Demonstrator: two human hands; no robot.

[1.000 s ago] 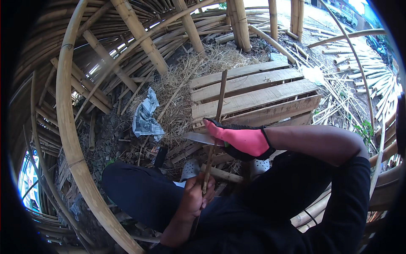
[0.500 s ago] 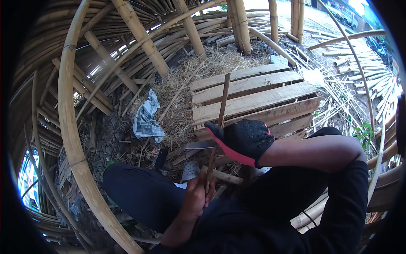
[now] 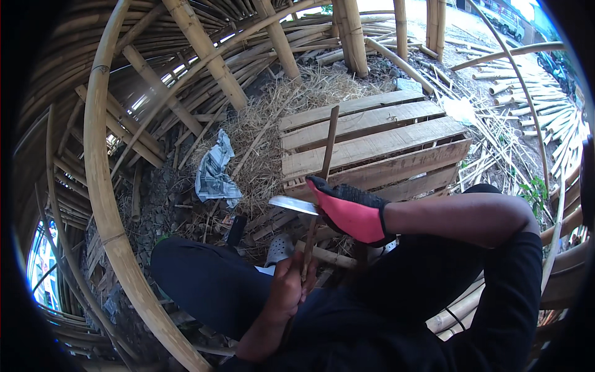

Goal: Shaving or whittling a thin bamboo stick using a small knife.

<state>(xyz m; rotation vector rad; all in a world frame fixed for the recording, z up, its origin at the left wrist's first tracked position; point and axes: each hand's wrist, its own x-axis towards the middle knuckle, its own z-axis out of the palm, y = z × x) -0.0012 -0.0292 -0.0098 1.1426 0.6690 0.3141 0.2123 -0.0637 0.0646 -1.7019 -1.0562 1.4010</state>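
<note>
My bare left hand (image 3: 289,286) is closed around the lower end of a thin bamboo strip (image 3: 328,146), which slants up and away from me. On my right hand (image 3: 353,212) is a black and pink-red work glove, its fingers wrapped around a knife whose handle they hide. The bright blade of the knife (image 3: 292,204) sticks out to the left and crosses the strip above my left hand. Whether its edge cuts into the strip cannot be made out.
A slatted wooden crate (image 3: 372,139) stands just beyond my hands. Left of it, crumpled newspaper (image 3: 217,170) lies by dry straw (image 3: 266,133). A bent bamboo pole (image 3: 102,186) arches close on my left. Cut bamboo pieces (image 3: 545,102) are piled at far right.
My right hand has rolled, so the glove's pink-red side now shows more. The knife blade has tilted and catches the light. My left hand keeps its hold on the strip.
</note>
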